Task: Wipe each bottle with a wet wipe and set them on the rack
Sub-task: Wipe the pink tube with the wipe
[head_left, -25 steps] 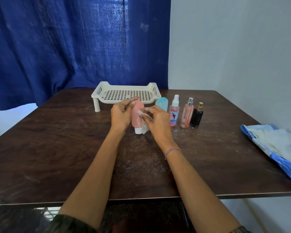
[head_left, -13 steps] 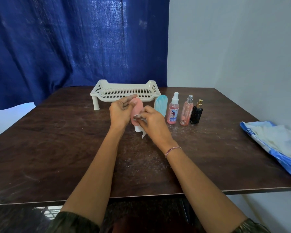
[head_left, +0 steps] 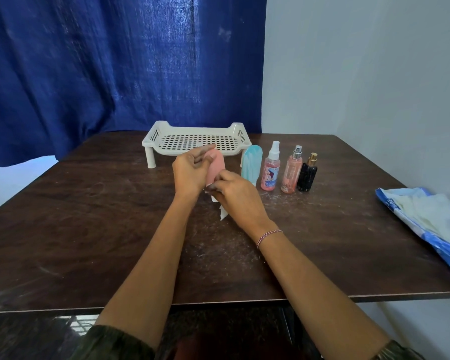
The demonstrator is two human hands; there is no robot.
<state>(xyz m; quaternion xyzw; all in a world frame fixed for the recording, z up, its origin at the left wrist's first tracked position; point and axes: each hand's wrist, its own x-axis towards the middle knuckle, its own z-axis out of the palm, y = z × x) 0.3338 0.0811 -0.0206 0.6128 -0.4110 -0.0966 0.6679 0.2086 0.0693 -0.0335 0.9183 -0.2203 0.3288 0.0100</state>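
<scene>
My left hand (head_left: 190, 172) grips a pink squeeze bottle (head_left: 217, 168) upright near the table's middle, cap down. My right hand (head_left: 235, 197) holds a white wet wipe (head_left: 222, 213) against the bottle's lower part; a corner of the wipe hangs below my fingers. Behind them stands the white perforated rack (head_left: 196, 142), with nothing on it. To the right, in a row, stand a light blue squeeze bottle (head_left: 251, 162), a pink spray bottle with a white top (head_left: 270, 170), a peach spray bottle (head_left: 291, 172) and a small black bottle with a gold cap (head_left: 307, 175).
A blue and white wet wipe pack (head_left: 426, 222) lies at the table's right edge. The dark wooden table (head_left: 89, 216) has scuffed white marks. A blue curtain (head_left: 115, 61) hangs behind, and a pale wall is on the right.
My right hand has slid the wipe down the pink bottle from its upper half to its lower end. My left hand keeps its hold on the bottle.
</scene>
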